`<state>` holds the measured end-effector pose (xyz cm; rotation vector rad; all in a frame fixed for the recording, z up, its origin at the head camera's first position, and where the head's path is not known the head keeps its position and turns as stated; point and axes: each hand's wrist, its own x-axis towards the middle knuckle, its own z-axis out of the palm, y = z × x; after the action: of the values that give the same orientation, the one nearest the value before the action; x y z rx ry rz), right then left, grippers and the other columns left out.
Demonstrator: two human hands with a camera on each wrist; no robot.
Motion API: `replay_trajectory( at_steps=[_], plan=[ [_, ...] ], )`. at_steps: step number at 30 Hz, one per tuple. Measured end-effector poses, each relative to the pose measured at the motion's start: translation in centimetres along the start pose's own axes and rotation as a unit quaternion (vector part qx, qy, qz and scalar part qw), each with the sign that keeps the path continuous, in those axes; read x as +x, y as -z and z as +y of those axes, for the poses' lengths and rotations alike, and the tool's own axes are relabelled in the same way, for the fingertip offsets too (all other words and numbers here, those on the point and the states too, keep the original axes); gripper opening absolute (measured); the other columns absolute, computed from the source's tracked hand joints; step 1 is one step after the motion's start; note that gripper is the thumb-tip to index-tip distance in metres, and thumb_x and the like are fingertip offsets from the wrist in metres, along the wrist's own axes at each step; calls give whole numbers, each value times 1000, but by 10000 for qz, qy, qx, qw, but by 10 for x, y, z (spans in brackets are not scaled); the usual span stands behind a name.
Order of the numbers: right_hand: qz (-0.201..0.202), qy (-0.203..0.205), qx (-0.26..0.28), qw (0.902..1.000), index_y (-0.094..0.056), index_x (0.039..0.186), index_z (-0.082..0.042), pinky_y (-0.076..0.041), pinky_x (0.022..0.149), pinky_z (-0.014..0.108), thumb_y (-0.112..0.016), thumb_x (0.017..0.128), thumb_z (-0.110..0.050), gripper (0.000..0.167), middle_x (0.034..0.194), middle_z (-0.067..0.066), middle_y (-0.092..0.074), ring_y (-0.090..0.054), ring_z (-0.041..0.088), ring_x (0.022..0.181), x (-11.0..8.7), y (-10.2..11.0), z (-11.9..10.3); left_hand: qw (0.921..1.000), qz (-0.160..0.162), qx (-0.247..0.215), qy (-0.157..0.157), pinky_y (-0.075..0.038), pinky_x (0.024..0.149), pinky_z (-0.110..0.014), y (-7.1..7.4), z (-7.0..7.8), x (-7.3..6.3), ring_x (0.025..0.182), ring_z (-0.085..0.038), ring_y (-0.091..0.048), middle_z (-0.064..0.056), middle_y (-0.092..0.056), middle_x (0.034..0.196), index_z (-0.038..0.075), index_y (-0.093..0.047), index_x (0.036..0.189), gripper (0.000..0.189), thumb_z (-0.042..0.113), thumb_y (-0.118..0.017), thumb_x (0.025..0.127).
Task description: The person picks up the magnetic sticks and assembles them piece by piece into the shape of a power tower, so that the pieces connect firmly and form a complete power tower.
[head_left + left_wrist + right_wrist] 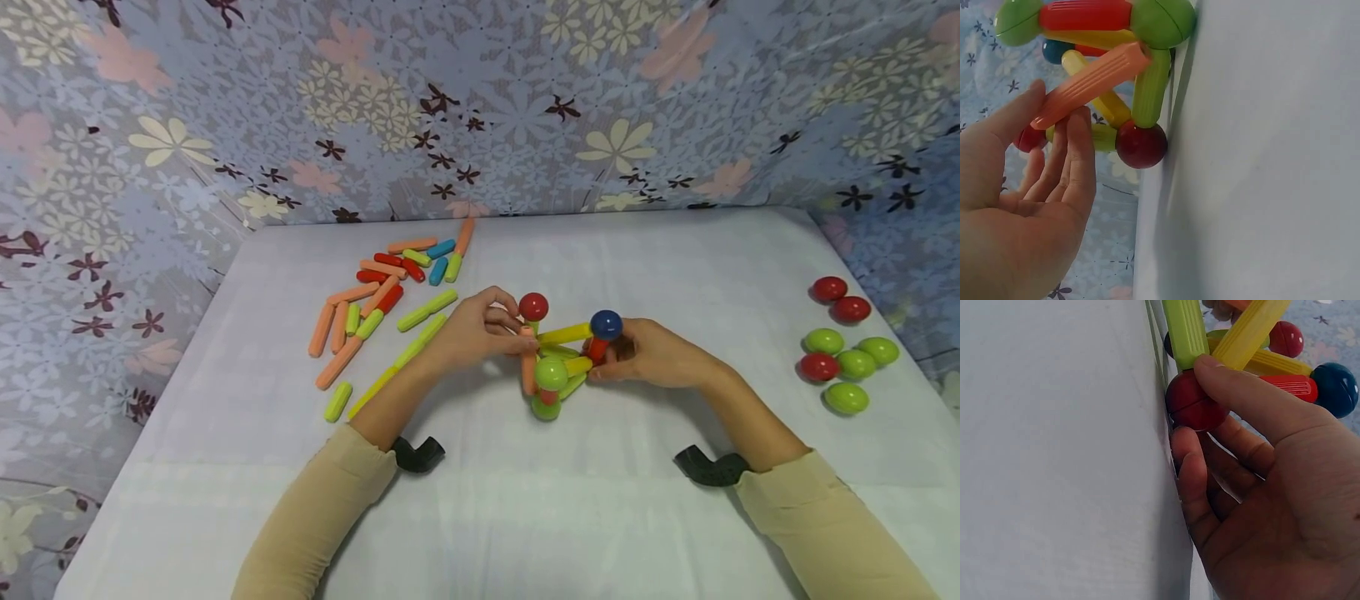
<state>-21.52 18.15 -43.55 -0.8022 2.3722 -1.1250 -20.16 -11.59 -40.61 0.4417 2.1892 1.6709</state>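
A small frame of coloured rods and balls stands between the two hands. It has a red ball (533, 307), a blue ball (606, 325) and a green ball (551, 373) on top, joined in part by yellow rods (564, 334). My left hand (476, 329) pinches an orange rod (1091, 85) between thumb and fingers at the frame's left side; whether the rod touches the frame I cannot tell. On the other side, my right hand (660, 354) grips a dark red ball (1191, 403) low on the frame, with its thumb against a green rod (1186, 334).
Loose orange, red, green and blue rods (321, 329) lie on the left of the white-covered table (525, 517). Several green and red balls (846, 398) are at the right. Black curved pieces (711, 468) jut from both wrists. Flowered cloth (517, 108) hangs behind.
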Motion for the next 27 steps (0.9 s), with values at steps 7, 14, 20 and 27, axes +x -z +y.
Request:
replay_trajectory(
  at_steps=[7,14,20,27],
  plan=[
    [4,4,36,10000,-61,106,-11,-44,67,32,-82,77,-32,42,78,5,-55,-52,24,77,2,0,2,9995,296,-89,-3,-52,78,-34,-6,3,-1,82,-20,-70,-4,-71,91,13,-47,122,60,29,-82,76],
    [15,-58,10,10000,-62,109,-10,-42,66,33,-82,76,-32,45,79,5,-56,-52,24,77,1,-1,1,9975,345,498,-355,-54,70,-33,-8,3,-2,76,-16,-69,0,-71,85,27,-48,135,67,32,-82,77],
    [8,-71,-12,10000,-61,109,-10,-42,67,34,-82,77,-33,45,80,4,-57,-52,24,77,1,-2,1,9923,219,681,-1013,-55,64,-34,-8,1,-3,72,-15,-68,0,-69,82,32,-49,136,67,26,-82,77],
    [10,-153,29,9999,-59,104,-11,-41,65,33,-82,77,-33,42,77,6,-54,-51,24,74,0,-1,0,9898,496,768,-1091,-54,59,-33,-18,3,-2,66,-16,-66,0,-67,77,24,-46,129,67,27,-84,75]
  ],
)
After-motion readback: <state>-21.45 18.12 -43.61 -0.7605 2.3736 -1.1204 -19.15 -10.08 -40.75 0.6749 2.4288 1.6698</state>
